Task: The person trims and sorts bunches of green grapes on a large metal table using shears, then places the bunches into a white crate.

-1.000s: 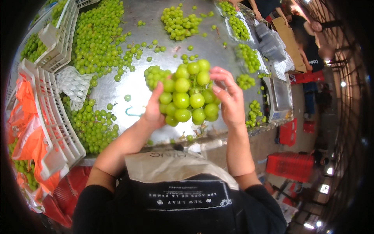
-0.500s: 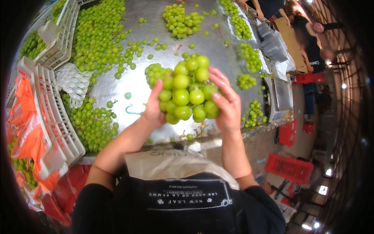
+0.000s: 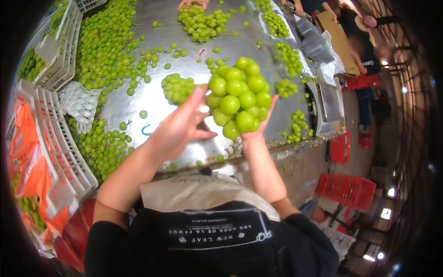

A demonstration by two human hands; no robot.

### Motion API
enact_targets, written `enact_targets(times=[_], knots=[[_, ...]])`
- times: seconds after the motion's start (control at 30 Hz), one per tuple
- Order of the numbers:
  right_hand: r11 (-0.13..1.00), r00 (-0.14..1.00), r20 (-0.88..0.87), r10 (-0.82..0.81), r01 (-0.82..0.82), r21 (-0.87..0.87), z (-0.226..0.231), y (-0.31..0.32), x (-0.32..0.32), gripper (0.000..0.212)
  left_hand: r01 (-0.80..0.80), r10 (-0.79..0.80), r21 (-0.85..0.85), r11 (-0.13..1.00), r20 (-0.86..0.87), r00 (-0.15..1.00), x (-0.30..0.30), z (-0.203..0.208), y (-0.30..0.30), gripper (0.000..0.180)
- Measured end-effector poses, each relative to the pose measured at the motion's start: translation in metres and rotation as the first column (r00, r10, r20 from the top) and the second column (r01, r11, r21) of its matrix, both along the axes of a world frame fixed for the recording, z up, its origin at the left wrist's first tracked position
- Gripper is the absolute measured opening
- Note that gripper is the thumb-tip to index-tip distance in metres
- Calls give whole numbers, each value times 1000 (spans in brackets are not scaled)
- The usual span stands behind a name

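Observation:
A bunch of large green grapes [image 3: 240, 99] is held up over the metal table, in front of me. My right hand [image 3: 263, 121] supports it from beneath and behind; most of its fingers are hidden by the fruit. Just left of the bunch is my left hand [image 3: 177, 128], its fingers stretched out and apart. Its upper fingertips come close to the grapes, and whether they touch is hard to tell. A smaller bunch [image 3: 177, 88] lies on the table beyond my left hand.
A large heap of grapes [image 3: 104, 51] covers the table's left side, beside white plastic crates [image 3: 64, 150] and white foam netting [image 3: 80, 104]. Another person's hand [image 3: 194, 3] touches a far bunch [image 3: 203, 24]. A scale [image 3: 330, 108] and clear containers [image 3: 316, 41] stand on the right.
My left hand has come off the bunch and opened. The bunch has shifted right and turned in my right hand. Another person's hand has come onto the far bunch.

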State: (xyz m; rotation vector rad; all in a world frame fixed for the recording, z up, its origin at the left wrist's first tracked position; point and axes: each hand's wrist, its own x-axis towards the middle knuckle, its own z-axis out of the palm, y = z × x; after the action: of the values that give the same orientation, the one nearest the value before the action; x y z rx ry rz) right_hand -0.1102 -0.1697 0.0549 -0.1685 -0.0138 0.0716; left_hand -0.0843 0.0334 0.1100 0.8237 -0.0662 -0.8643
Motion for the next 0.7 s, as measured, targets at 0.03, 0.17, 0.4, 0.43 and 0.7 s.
enact_targets(times=[0.03, 0.17, 0.4, 0.43, 0.7], knots=[[999, 999, 52, -5, 7, -35, 0, 2, -1, 77, 9, -16, 85, 996, 72, 997, -1, 3, 3, 62], [988, 994, 107, 2, -19, 155, -1, 1, -3, 84, 81, -217, 337, 938, 390, 895, 13, 2, 20, 55], [995, 992, -122, 12, -23, -92, 13, 12, -9, 82, -461, 152, 140, 876, 828, 540, 34, -17, -2, 69], [982, 980, -200, 1, -39, -187, 22, 19, -9, 81, -365, 180, 50, 930, 803, 568, 40, -24, -5, 66], [865, 951, -239, 195, -282, -415, 78, 36, -15, 67, -110, -21, -453, 885, -276, 961, 53, -69, -18, 75]])
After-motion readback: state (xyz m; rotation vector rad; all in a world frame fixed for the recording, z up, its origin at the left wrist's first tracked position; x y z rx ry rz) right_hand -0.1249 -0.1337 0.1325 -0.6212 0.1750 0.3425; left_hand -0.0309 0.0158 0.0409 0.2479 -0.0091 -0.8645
